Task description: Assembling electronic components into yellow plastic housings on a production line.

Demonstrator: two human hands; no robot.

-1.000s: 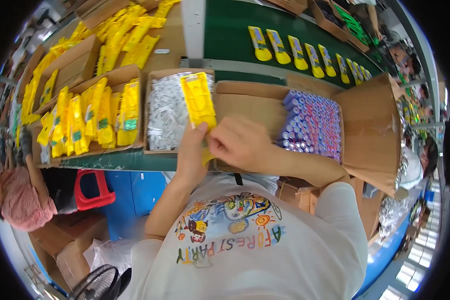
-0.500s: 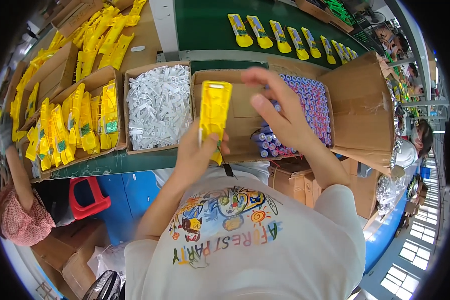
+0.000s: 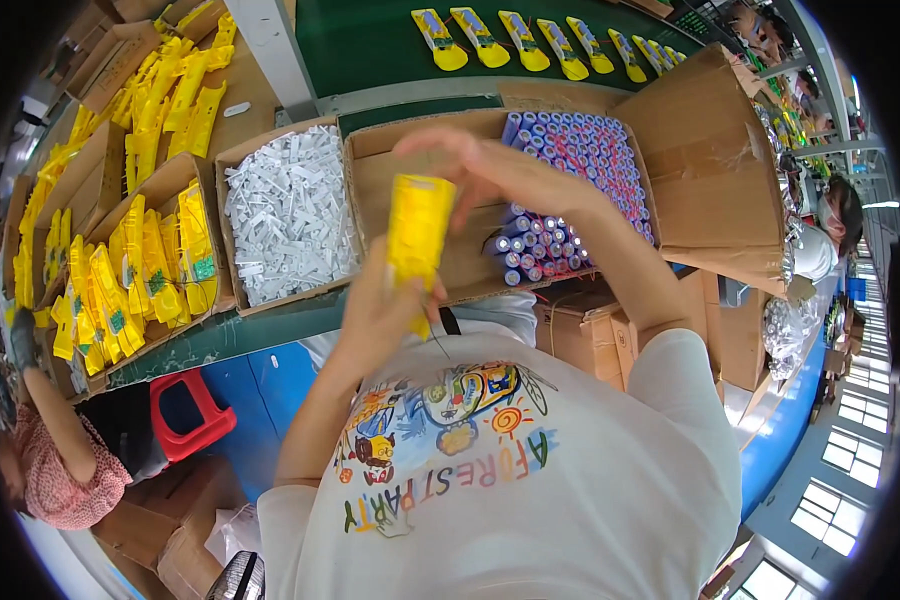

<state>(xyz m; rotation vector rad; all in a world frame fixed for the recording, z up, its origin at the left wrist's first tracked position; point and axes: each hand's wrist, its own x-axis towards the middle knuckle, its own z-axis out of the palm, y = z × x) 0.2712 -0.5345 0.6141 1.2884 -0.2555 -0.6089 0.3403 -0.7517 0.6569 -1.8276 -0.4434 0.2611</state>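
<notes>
Gripped a yellow casing (image 3: 419,225) by its lower part in the left hand (image 3: 381,306), closed firmly around it. Held the right hand (image 3: 478,166) beside the casing's upper end, partly curled and blurred; could not tell whether pinching anything. Had boxed white plastic pieces (image 3: 290,215) just left of the casing and, farther left of it, yellow parts with green boards (image 3: 153,265). Had purple batteries (image 3: 582,165) to its right, in an open carton (image 3: 475,270). Saw beyond the casing a row of yellow pieces (image 3: 523,48) lying on the green table (image 3: 355,45).
</notes>
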